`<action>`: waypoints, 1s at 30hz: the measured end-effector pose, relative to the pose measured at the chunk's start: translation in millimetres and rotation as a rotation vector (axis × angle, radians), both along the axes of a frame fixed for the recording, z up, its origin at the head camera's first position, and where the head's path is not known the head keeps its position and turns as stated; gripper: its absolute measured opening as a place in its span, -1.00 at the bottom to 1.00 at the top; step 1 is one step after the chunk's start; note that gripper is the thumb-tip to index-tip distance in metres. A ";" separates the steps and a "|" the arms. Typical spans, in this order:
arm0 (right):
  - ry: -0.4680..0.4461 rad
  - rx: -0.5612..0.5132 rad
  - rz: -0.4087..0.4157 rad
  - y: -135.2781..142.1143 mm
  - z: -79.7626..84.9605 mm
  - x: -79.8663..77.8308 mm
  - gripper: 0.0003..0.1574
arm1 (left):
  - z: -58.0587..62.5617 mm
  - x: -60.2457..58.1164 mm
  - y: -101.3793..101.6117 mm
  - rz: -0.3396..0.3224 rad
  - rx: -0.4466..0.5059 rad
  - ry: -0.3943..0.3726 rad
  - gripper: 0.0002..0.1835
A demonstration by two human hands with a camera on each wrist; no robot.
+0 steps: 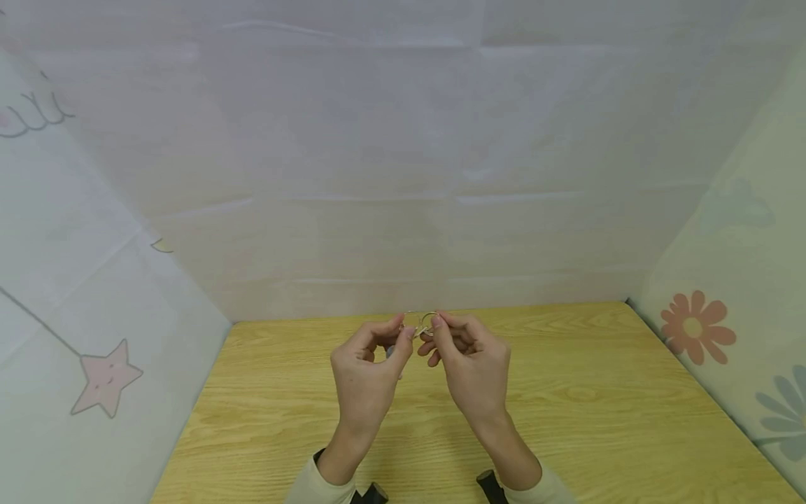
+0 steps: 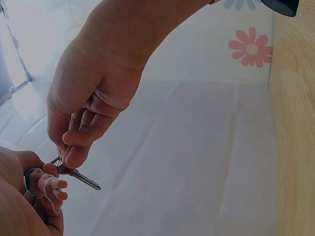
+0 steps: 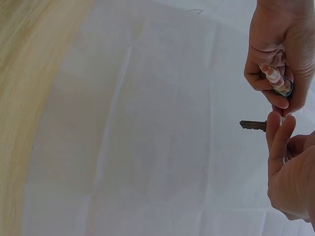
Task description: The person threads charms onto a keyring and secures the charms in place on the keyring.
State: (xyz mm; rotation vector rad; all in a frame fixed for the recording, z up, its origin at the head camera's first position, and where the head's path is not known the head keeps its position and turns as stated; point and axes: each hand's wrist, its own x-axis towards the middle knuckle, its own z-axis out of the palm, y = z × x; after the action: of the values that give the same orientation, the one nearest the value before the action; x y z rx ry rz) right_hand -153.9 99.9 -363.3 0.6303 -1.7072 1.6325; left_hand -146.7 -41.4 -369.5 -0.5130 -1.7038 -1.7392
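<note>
Above the table, both hands come close together with thin metal rings between them. My left hand (image 1: pixel 370 374) pinches a thin key ring (image 1: pixel 411 312) between thumb and index finger. A small figurine charm (image 2: pixel 49 186) hangs at that hand's palm side, pinkish and white with a dark part. My right hand (image 1: pixel 475 367) pinches another metal ring (image 1: pixel 429 313) by its right side, thumb against index finger. A metal key (image 2: pixel 87 181) sticks out from between the fingertips, its toothed blade pointing away in the right wrist view. Fingers hide where key and rings join.
The wood-grain table (image 1: pixel 585 420) lies below the hands. A pale creased cloth (image 1: pixel 403 175) stands behind it, with side cloths bearing a pink star (image 1: pixel 107 378) and a red flower (image 1: pixel 697 327). Black wrist mounts (image 1: pixel 491 486) sit at the sleeves.
</note>
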 end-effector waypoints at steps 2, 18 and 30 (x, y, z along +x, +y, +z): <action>0.001 -0.011 0.010 0.6 -2.1 -0.8 -0.86 | 0.1 0.6 0.1 -0.013 0.007 -0.004 -0.87; -0.010 -0.040 -0.054 -7.6 -7.2 1.7 -0.88 | -2.1 4.1 9.1 -0.010 0.124 -0.088 -0.90; 0.018 -0.063 -0.052 -7.3 -7.2 2.6 -0.89 | -2.2 5.7 13.0 0.005 0.154 -0.079 -0.87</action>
State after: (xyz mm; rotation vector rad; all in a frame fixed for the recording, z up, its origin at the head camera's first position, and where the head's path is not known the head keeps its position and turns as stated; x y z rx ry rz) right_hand -151.4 92.6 -370.5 0.5644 -1.6393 1.6324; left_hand -141.1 -28.5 -371.7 -0.3752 -1.6062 -1.8920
